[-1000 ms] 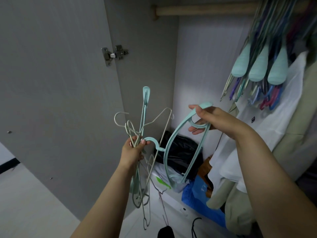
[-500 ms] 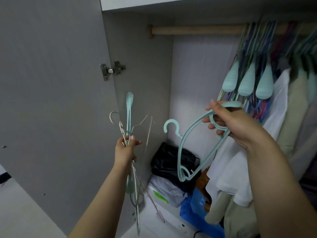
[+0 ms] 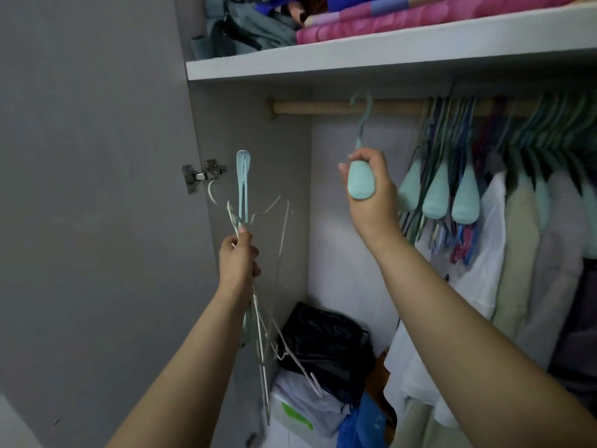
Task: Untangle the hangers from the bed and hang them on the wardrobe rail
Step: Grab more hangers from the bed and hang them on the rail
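While the right hand (image 3: 371, 192) grips a teal hanger (image 3: 361, 179), hook over the wardrobe rail (image 3: 316, 108), the left hand (image 3: 238, 260), below-left of rail, clutches a hanger bundle (image 3: 255, 221) w/ curled fingers.

Dim indoor light, flat and coming from behind the camera; wardrobe interior under the shelf (image 3: 387, 56) falls into shadow, rail (image 3: 323, 107) murky. Wide-angle bending at the edges. Hanger hook (image 3: 363, 105) soft with motion blur, no glare

The right hand (image 3: 368, 189) covered most of the teal hanger (image 3: 361, 184); its blurred hook at the wardrobe rail (image 3: 316, 108) could not be judged on or off. The picture's right edge cut off the hanging clothes (image 3: 549, 237).
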Available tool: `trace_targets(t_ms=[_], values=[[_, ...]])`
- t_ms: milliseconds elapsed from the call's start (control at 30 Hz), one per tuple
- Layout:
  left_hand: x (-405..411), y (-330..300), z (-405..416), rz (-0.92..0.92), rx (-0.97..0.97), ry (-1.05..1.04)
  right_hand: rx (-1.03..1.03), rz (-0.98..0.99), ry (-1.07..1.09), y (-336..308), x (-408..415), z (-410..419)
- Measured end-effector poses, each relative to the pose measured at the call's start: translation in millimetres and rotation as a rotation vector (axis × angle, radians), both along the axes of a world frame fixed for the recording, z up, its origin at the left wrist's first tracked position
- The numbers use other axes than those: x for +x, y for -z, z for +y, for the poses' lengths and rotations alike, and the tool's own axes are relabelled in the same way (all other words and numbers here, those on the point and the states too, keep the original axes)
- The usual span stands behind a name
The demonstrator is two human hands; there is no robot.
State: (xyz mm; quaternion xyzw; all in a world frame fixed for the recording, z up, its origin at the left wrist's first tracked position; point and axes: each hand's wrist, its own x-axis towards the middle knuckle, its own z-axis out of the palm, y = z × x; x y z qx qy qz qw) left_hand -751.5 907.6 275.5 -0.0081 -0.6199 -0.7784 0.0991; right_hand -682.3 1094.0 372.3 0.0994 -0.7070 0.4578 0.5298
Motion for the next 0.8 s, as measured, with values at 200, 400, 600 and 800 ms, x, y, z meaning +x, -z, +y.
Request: trace_targets(t_ms=[200,400,600,800], values=[[7,-11,14,0.009,0.014,0.014,0.100,-0.219,0.074,-32,-63,26],[9,-16,19,-0.020,0.017,0.022,0.108,-0.366,0.075,-43,-72,33],[16,-13,25,-0.030,0.013,0.076,-0.251,-0.113,0.117,-25,-67,46],[27,-2,18,-0.069,0.072,0.226,-0.127,-0.248,0.182,25,-50,54]])
